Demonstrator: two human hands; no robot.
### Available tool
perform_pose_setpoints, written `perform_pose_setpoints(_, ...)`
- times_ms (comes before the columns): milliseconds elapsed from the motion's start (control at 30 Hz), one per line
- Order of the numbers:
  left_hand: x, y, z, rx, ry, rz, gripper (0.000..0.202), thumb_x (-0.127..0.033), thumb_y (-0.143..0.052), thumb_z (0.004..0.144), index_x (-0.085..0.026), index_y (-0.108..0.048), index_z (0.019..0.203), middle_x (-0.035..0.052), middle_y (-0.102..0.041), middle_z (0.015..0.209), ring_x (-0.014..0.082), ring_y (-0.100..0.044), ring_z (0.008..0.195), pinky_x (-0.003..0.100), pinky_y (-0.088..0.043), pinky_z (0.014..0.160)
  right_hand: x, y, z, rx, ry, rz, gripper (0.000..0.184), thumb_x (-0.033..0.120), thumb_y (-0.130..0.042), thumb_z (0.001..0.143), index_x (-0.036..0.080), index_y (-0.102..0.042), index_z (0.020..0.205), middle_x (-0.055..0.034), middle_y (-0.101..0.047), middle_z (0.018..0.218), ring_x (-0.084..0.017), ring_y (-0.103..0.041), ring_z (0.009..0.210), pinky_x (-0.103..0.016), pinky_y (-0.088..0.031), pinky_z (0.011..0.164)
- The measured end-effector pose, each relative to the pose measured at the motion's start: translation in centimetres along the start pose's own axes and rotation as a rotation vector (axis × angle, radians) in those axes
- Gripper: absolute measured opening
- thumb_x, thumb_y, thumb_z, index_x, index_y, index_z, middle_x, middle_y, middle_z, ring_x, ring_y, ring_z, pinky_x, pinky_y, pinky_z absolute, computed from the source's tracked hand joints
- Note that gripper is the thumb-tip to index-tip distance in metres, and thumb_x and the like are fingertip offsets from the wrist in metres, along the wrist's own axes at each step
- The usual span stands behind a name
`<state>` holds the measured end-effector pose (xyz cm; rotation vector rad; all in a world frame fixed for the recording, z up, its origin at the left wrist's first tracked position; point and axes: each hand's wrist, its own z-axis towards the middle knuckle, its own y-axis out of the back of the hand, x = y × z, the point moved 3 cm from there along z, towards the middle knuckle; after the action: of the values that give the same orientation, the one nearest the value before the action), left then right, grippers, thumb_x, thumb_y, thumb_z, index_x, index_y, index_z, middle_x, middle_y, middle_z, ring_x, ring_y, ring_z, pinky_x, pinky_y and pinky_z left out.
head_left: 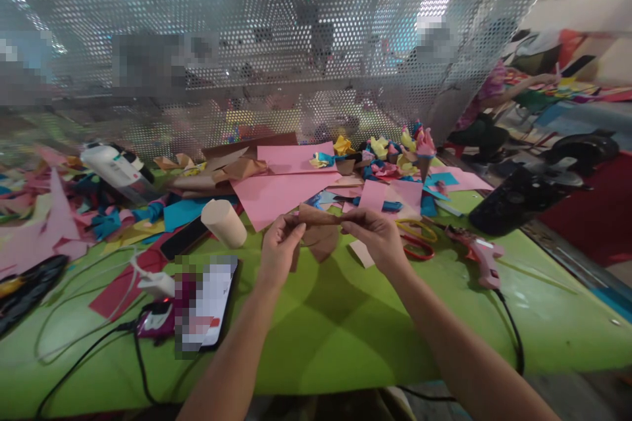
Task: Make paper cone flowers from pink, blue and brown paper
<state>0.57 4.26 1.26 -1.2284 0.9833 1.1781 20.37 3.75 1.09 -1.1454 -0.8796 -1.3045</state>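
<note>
Between my two hands, above the green table, is a rolled piece of brown paper [318, 216]. My left hand [282, 240] pinches its left end, thumb toward me. At the other end the fingers of my right hand [372, 233] are closed on the narrower tip. Below the roll lies a brown paper piece [322, 242], partly hidden by it. Just right of this, a small pale paper scrap [362, 253] lies under my right hand. Scissors with red and yellow handles [419, 240] rest beside my right wrist.
A pink glue gun [486, 256] with a black cord lies right, near a black tumbler [523, 197]. On the left are a phone [210, 302], a cream paper roll [224, 223] and a power strip [155, 322]. Pink sheets [286, 197] and crumpled paper cover the back, before a perforated metal screen [296, 46].
</note>
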Motion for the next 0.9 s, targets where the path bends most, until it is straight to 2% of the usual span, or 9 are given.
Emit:
perform_pose_setpoints(100,0.07,-0.04,0.02,0.002,0.000,-0.011,0.026,-0.036,-0.079,0.071,-0.018,-0.063,0.082,-0.0013,-0.065,0.076,0.0141,-0.059,0.071,0.025,-0.046,0.069,0.14,0.09,-0.24,-0.023,0.045,-0.081,0.016,0.035,-0.081,0.073,0.021,-0.075,0.077,-0.0005,-0.071,0.067,-0.017,-0.065,0.064,-0.030,-0.049,0.065)
perform_pose_setpoints(233,0.23,0.04,0.04,0.004,0.013,-0.007,0.025,-0.036,-0.079,0.073,-0.019,-0.063,0.083,-0.0024,-0.064,0.072,0.0138,-0.058,0.067,0.025,-0.045,0.065,0.08,0.18,-0.16,-0.044,0.040,-0.066,0.015,0.034,-0.079,0.074,0.021,-0.073,0.074,0.0005,-0.069,0.062,-0.017,-0.064,0.059,-0.029,-0.048,0.061)
perform_pose_setpoints(333,0.19,0.11,0.06,0.000,0.000,-0.007,0.024,-0.035,-0.078,0.074,-0.018,-0.064,0.084,-0.0018,-0.065,0.075,0.0139,-0.059,0.070,0.025,-0.046,0.068,-0.02,0.11,-0.04,-0.007,0.043,-0.045,0.014,0.034,-0.079,0.073,0.022,-0.075,0.080,-0.0006,-0.073,0.070,-0.018,-0.066,0.064,-0.031,-0.051,0.065)
perform_pose_setpoints(467,0.07,0.01,0.00,0.006,0.002,-0.016,0.024,-0.034,-0.078,0.073,-0.018,-0.064,0.083,-0.0012,-0.066,0.078,0.0140,-0.060,0.074,0.025,-0.047,0.071,0.00,0.15,-0.15,0.001,0.103,-0.137,0.015,0.032,-0.080,0.073,0.024,-0.078,0.085,-0.0026,-0.077,0.082,-0.021,-0.068,0.076,-0.033,-0.052,0.074)
perform_pose_setpoints(667,0.06,-0.23,-0.05,0.006,0.027,-0.040,0.027,-0.037,-0.078,0.071,-0.019,-0.062,0.082,-0.0017,-0.064,0.077,0.0137,-0.059,0.071,0.025,-0.046,0.068,0.04,0.26,-0.35,-0.057,0.124,-0.197,0.013,0.035,-0.079,0.073,0.023,-0.075,0.074,-0.0017,-0.074,0.069,-0.020,-0.066,0.067,-0.031,-0.049,0.064)
perform_pose_setpoints(767,-0.04,-0.19,0.02,0.006,0.009,-0.040,0.027,-0.037,-0.079,0.071,-0.019,-0.062,0.081,-0.0017,-0.065,0.077,0.0139,-0.059,0.072,0.025,-0.046,0.069,0.03,0.19,-0.28,-0.030,0.101,-0.163,0.015,0.037,-0.079,0.073,0.023,-0.076,0.077,-0.0021,-0.075,0.072,-0.020,-0.066,0.068,-0.031,-0.051,0.065)
perform_pose_setpoints(900,-0.12,0.00,0.10,0.001,0.010,-0.031,0.028,-0.037,-0.080,0.071,-0.019,-0.063,0.082,-0.0023,-0.064,0.075,0.0133,-0.058,0.071,0.024,-0.045,0.068,-0.33,0.01,-0.01,0.045,0.006,-0.001,0.025,0.036,-0.085,0.068,0.023,-0.077,0.088,-0.0029,-0.077,0.084,-0.020,-0.070,0.078,-0.033,-0.055,0.075)
